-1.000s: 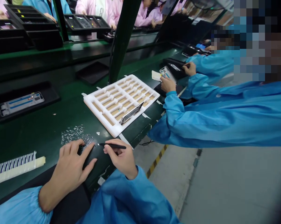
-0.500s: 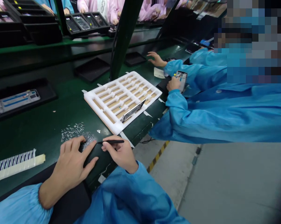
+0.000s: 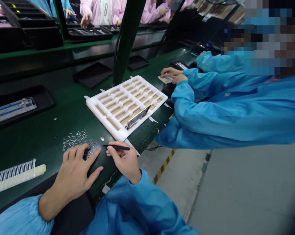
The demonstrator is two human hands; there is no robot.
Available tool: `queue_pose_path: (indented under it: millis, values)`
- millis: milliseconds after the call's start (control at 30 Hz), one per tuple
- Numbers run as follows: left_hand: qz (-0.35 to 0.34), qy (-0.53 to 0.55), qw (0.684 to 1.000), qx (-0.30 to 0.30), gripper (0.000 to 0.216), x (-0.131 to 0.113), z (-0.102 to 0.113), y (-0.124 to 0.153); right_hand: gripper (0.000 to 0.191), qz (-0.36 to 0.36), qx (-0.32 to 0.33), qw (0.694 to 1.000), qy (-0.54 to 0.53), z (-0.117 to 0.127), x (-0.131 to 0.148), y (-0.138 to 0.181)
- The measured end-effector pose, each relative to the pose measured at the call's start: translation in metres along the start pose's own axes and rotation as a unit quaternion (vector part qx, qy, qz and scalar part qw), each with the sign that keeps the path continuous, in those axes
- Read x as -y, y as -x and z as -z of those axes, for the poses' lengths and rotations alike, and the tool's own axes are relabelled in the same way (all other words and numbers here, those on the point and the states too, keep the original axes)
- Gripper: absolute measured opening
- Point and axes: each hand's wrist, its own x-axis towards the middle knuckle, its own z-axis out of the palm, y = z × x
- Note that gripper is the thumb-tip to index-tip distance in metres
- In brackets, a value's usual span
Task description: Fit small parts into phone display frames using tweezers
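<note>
Dark green sheeting is covering the bench (image 3: 47, 140), and small shiny metallic pieces (image 3: 74, 140) are lying scattered on it, just beyond the person's left hand. The left hand (image 3: 74, 169) is resting palm down with its fingers spread, the fingertips reaching over the near side of the scatter and partly hiding it. The right hand (image 3: 125, 161) is pinching a slim black pointed tool (image 3: 120, 148) between thumb and fingers; its tip is pointing left, toward the left index finger. Whether the tip is gripping a piece cannot be told at this size.

Progress status, as judged from the layout: handling of the pieces appears to be under way. A tiny cluster of whitish pieces (image 3: 101, 139) is lying apart from the scatter, possibly set aside. Most pieces are lying loose, so the larger share seems to be remaining.

Adjacent items: a white slotted rack on a brown board (image 3: 121, 134) is lying beyond the right hand, and a thin dark device part with a metallic edge (image 3: 138, 117) is standing on edge in its near side. A pale yellow strip bearing a row of dark and clear pieces (image 3: 15, 178) is lying left of the left hand. Farther back, a shallow black tray (image 3: 46, 98) is holding a flat silver device frame with blue strips (image 3: 12, 110).
</note>
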Motion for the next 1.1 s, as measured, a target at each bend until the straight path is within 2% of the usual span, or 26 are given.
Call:
queue_pose_path:
  millis: [167, 233, 333, 467, 567, 700, 800, 900, 967, 1100]
  values:
    - [0.003, 0.004, 1.000, -0.001, 0.048, 0.000, -0.001, 0.000, 0.021, 0.128, -0.007, 0.987, 0.097, -0.007, 0.001, -0.006]
    - [0.007, 0.003, 1.000, -0.002, 0.049, 0.000, -0.001, 0.000, 0.023, 0.179, 0.002, 0.973, 0.145, -0.010, 0.002, -0.011]
    - [0.004, 0.001, 1.000, -0.009, 0.050, 0.000, 0.000, 0.000, 0.034, 0.248, 0.051, 0.943, 0.218, -0.012, 0.002, -0.017]
    - [0.000, -0.004, 1.000, -0.013, 0.051, 0.000, 0.001, 0.000, 0.045, 0.292, 0.111, 0.894, 0.320, -0.010, -0.003, -0.017]
    - [0.004, -0.003, 1.000, -0.013, 0.049, -0.001, 0.002, 0.000, 0.049, 0.309, 0.122, 0.881, 0.338, -0.001, -0.006, -0.006]
    - [0.003, 0.008, 1.000, -0.016, 0.048, -0.003, 0.004, 0.001, 0.054, 0.292, 0.143, 0.899, 0.293, 0.014, -0.006, 0.018]
    - [0.002, 0.013, 1.000, -0.017, 0.048, -0.003, 0.004, 0.000, 0.049, 0.235, 0.161, 0.938, 0.196, 0.021, -0.002, 0.029]
    - [-0.004, 0.019, 0.999, -0.028, 0.046, -0.003, 0.005, 0.000, 0.036, 0.147, 0.084, 0.981, 0.098, 0.023, 0.002, 0.029]
    - [-0.017, 0.030, 0.999, -0.036, 0.042, -0.002, 0.006, 0.000, 0.030, 0.100, 0.034, 0.993, 0.046, 0.024, 0.003, 0.026]
    - [-0.054, 0.060, 0.996, -0.038, 0.034, -0.001, 0.007, 0.001, 0.026, 0.041, 0.027, 0.999, -0.006, 0.026, 0.004, 0.022]
